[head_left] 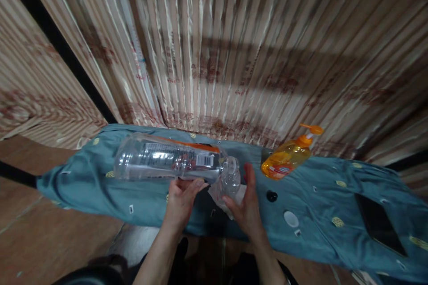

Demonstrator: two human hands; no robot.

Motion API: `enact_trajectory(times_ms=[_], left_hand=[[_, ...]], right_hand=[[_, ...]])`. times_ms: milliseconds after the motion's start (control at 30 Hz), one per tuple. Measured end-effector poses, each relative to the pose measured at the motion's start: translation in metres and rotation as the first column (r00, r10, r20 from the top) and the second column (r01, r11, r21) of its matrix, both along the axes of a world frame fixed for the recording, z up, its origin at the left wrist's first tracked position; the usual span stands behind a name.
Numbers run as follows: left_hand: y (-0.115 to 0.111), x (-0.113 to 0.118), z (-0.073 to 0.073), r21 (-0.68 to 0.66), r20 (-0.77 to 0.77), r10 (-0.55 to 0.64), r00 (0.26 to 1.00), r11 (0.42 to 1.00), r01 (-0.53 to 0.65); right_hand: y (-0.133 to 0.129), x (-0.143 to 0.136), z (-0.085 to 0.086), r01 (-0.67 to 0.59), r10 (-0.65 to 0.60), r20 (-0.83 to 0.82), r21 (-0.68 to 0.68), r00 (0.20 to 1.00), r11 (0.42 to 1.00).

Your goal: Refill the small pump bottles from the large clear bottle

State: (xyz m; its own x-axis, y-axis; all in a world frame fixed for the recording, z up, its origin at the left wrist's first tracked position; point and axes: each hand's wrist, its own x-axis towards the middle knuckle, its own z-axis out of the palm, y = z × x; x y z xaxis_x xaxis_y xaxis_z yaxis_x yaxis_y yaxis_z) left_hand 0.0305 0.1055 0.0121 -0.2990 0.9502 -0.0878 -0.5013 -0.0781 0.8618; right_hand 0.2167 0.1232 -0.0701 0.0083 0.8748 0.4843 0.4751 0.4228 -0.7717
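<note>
My left hand (182, 200) is closed at the underside of a large clear plastic bottle (167, 160), near its right end. The bottle lies on its side and carries a label with an orange strip and a barcode. Its neck end is right at the top of a small clear bottle (230, 180); whether the two touch I cannot tell. Around the lower right of the small bottle is my right hand (247, 207), thumb near its base and fingers spread apart. A crumpled white tissue (239, 193) is beneath and beside the small bottle.
An orange pump bottle (286, 158) stands to the right. In front are a black cap (272, 196), a white round lid (290, 219) and a dark flat phone-like slab (381, 222). Teal cloth (147, 205) covers the narrow surface; a striped curtain (214, 53) hangs behind.
</note>
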Motion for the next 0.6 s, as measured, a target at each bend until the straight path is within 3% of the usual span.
enact_trajectory(times_ms=[300,600], left_hand=[[-0.002,0.002,0.001,0.006,-0.04,0.069,0.997,0.998,-0.068],[0.001,0.002,0.006,0.049,-0.067,0.074,0.995,0.996,-0.071]], right_hand=[[-0.016,-0.001,0.041,-0.082,0.063,0.17,0.112,0.983,0.99],[-0.016,-0.01,0.046,-0.127,0.103,0.195,0.113,0.975,0.986]])
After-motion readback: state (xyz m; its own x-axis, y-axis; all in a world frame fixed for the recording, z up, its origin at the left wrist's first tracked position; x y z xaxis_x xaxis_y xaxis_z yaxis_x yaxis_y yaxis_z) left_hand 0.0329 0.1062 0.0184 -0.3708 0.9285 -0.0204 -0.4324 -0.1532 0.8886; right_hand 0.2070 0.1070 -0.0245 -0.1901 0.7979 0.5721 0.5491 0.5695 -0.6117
